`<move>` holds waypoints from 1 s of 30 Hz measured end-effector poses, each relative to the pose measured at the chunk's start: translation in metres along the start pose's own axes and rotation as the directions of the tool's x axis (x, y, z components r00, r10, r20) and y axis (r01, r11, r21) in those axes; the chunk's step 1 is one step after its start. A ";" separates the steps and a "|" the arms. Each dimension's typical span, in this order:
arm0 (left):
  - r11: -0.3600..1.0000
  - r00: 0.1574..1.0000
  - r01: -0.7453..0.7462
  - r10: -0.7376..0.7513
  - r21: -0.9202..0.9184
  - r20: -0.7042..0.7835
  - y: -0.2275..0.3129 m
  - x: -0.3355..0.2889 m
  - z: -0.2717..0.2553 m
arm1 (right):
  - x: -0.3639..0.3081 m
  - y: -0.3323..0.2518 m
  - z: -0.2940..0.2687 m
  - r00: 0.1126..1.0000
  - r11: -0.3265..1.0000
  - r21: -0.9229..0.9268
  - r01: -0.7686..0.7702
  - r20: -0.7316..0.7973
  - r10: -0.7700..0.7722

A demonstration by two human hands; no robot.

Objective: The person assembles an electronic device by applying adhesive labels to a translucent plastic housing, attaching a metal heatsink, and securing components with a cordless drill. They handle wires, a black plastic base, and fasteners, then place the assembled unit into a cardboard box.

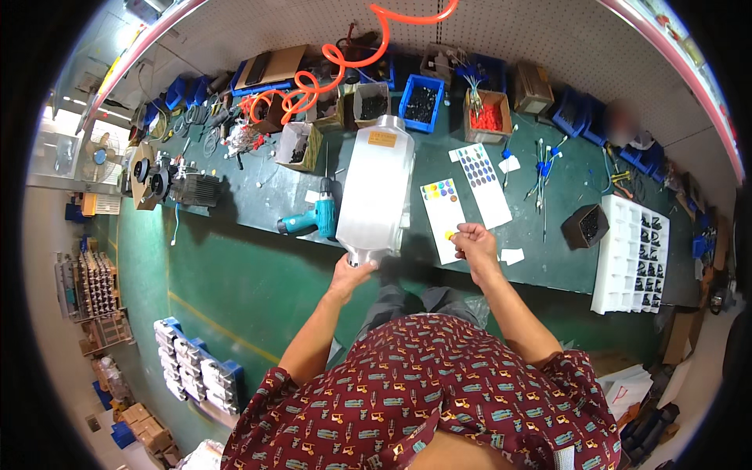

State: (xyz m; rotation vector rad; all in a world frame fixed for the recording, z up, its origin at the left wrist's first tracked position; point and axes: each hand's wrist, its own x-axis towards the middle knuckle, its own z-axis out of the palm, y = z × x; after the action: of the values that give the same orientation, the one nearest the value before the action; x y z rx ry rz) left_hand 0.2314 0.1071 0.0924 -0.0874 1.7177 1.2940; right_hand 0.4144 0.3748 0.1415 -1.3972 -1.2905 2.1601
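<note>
A long silver metal housing [376,188] with a narrow neck at each end and a small orange label lies across the bench edge. My left hand [349,276] is closed round its near neck. Over a white sticker sheet [439,205] with several coloured round stickers, my right hand [476,247] is pinched, a yellow round sticker [450,235] at its fingertips. Whether that sticker is fully off the sheet, I cannot tell. A second sheet [487,196] with rows of dark round stickers lies just beyond. Left of the housing rests a teal cordless drill [317,216].
Blue bins [421,102] and boxes of small parts line the back of the green bench [540,251]. An orange coiled hose [337,56] hangs above. A white foam tray [619,258] with black parts stands at right, a motor [192,188] at far left.
</note>
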 end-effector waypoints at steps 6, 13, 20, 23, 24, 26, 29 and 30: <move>0.977 0.988 -0.021 0.054 -0.214 0.146 -0.010 0.012 -0.017 | -0.008 0.002 0.019 0.999 0.999 0.046 0.001 -0.052 0.001; 0.800 0.747 0.321 0.116 -0.507 0.655 -0.030 0.025 -0.019 | -0.015 0.001 0.048 0.991 0.999 0.037 0.015 -0.130 -0.010; 0.583 0.690 0.557 0.072 -0.591 0.721 -0.045 0.055 -0.027 | 0.003 0.004 0.099 0.983 0.998 0.007 0.067 -0.172 -0.065; 0.622 0.692 0.534 0.069 -0.573 0.719 -0.037 0.052 -0.030 | 0.010 0.001 0.132 0.983 0.996 -0.004 0.094 -0.159 -0.093; 0.634 0.678 0.530 0.082 -0.563 0.730 -0.036 0.052 -0.031 | 0.011 -0.001 0.142 0.983 0.994 -0.005 0.108 -0.149 -0.108; 0.648 0.691 0.519 0.067 -0.558 0.720 -0.030 0.049 -0.030 | 0.016 -0.004 0.159 0.981 0.991 -0.052 0.120 -0.149 -0.126; 0.660 0.685 0.517 0.062 -0.545 0.726 -0.030 0.049 -0.033 | 0.024 -0.003 0.176 0.972 0.984 -0.092 0.152 -0.168 -0.166; 0.658 0.685 0.522 0.056 -0.543 0.726 -0.029 0.049 -0.033 | 0.027 -0.002 0.178 0.968 0.978 -0.129 0.165 -0.167 -0.185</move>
State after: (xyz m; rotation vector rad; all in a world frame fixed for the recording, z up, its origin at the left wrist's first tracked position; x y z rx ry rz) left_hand 0.1994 0.0907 0.0369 -0.2582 0.4359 1.4617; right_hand 0.2520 0.2969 0.1521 -1.4238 -1.4291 1.8281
